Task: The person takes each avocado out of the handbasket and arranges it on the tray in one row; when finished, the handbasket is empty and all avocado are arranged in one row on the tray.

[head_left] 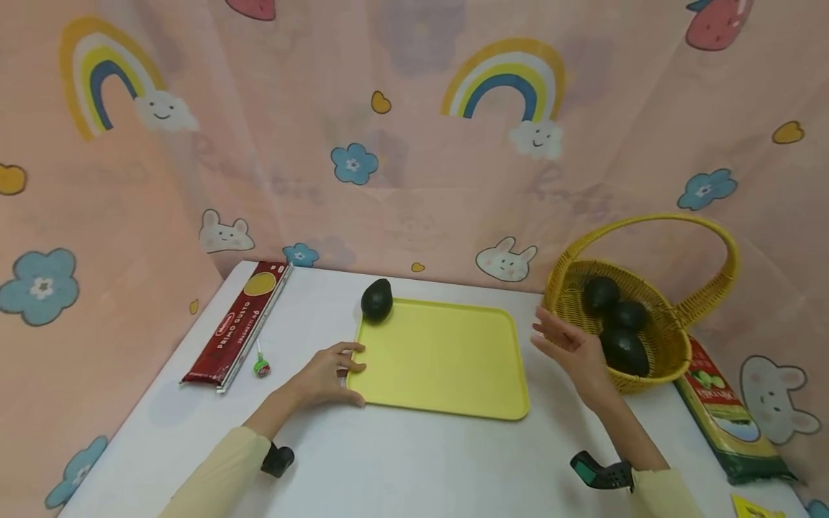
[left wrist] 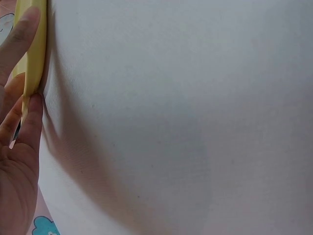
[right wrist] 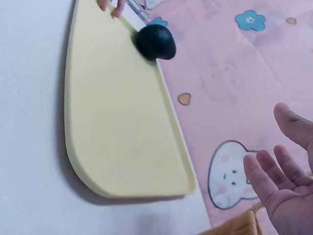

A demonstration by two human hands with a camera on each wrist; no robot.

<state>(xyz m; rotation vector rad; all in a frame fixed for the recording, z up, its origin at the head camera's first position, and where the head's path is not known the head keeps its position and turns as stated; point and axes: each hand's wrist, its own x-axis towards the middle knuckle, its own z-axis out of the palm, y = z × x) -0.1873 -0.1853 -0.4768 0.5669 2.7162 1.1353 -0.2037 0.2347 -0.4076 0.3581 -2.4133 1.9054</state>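
A yellow rectangular tray (head_left: 447, 360) lies on the white table. My left hand (head_left: 330, 374) grips its near left corner, fingers over the left rim and thumb at the near edge; the left wrist view shows fingertips (left wrist: 34, 100) right at the tray's edge. One dark avocado (head_left: 377, 301) sits at the tray's far left corner, overlapping the rim. Held in the air between tray and basket, my right hand (head_left: 579, 356) has its fingers loosely extended and nothing in it. Behind it stands a yellow wicker basket (head_left: 676, 360) with 3 dark avocados (head_left: 623, 351) inside.
On the left lie a red spaghetti packet (head_left: 236, 327) and a green-wrapped lollipop (head_left: 262, 367). A red, yellow and green bag (head_left: 732, 417) rests right of the basket, with a small yellow packet (head_left: 754, 508) nearer. A pink patterned cloth (head_left: 414, 216) hangs behind the table.
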